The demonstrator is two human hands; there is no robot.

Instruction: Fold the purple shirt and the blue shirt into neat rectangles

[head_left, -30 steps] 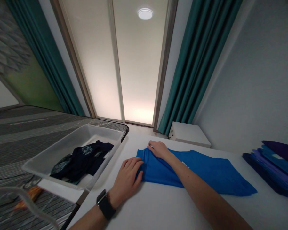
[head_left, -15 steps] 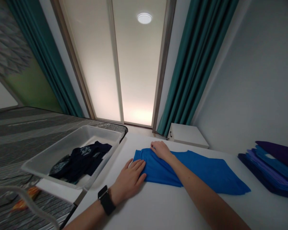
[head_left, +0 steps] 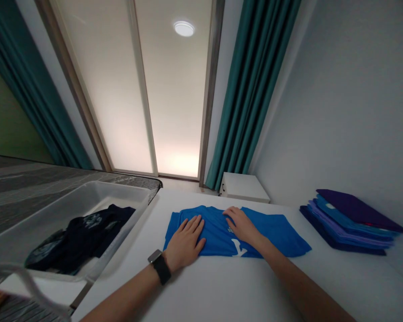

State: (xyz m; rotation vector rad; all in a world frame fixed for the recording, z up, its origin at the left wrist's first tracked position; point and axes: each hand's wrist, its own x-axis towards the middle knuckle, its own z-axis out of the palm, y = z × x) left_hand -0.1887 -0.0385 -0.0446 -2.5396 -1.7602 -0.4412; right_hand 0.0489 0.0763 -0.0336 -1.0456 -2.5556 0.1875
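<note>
A bright blue T-shirt (head_left: 218,237) lies partly folded on the white table, with a white print showing near its front edge. My left hand (head_left: 184,245), a black watch on its wrist, rests flat on the shirt's left part with fingers stretched out. On the middle of the shirt lies my right hand (head_left: 243,226), its fingers slightly bent and apart, touching the fabric near the edge of the folded-over layer. The shirt's right part spreads out beyond my right forearm.
A stack of folded clothes (head_left: 352,223) in purple and blue stands at the table's right. To the left is a translucent plastic bin (head_left: 121,237) with dark clothes (head_left: 87,232) in it. A low white cabinet (head_left: 243,187) stands behind the table (head_left: 201,290).
My right hand has brought a layer of the shirt over to the right and let it down, uncovering the white print. My left hand stays on the shirt. The view has turned right.
</note>
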